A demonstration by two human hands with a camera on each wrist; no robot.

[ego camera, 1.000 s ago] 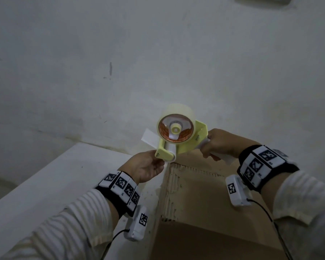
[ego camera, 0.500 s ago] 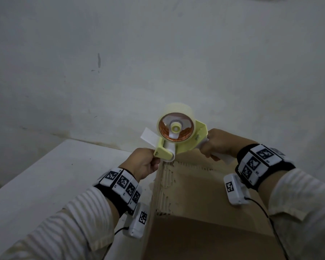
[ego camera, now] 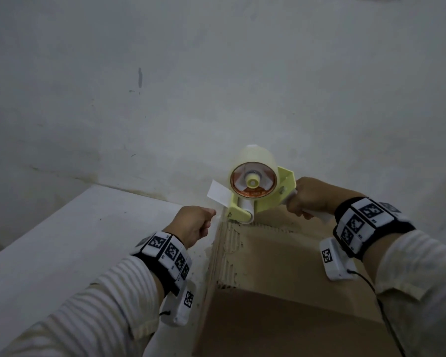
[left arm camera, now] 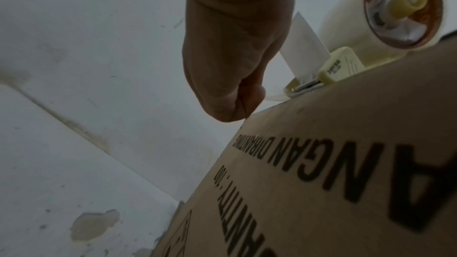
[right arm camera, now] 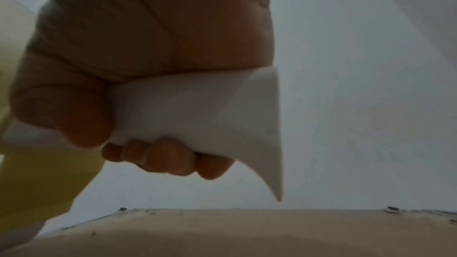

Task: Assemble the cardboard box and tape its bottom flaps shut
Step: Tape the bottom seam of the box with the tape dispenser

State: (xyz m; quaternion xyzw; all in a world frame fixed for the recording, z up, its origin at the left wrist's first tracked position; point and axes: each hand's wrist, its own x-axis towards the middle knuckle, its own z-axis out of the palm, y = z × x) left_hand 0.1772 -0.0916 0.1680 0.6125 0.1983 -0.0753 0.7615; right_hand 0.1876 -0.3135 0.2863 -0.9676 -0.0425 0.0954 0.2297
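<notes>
Fingers (right arm camera: 170,159) grip dispenser handle (right arm camera: 197,108) | white table (ego camera: 62,240) | stained wall (ego camera: 165,86)

The left hand (left arm camera: 230,50) pinches clear tape (left arm camera: 274,96) just above the box (left arm camera: 346,163) edge. The tape gun (left arm camera: 346,60) sits right of the grip, touching the box top.

Left hand (ego camera: 195,222) off tape dispenser (ego camera: 252,191)
</notes>
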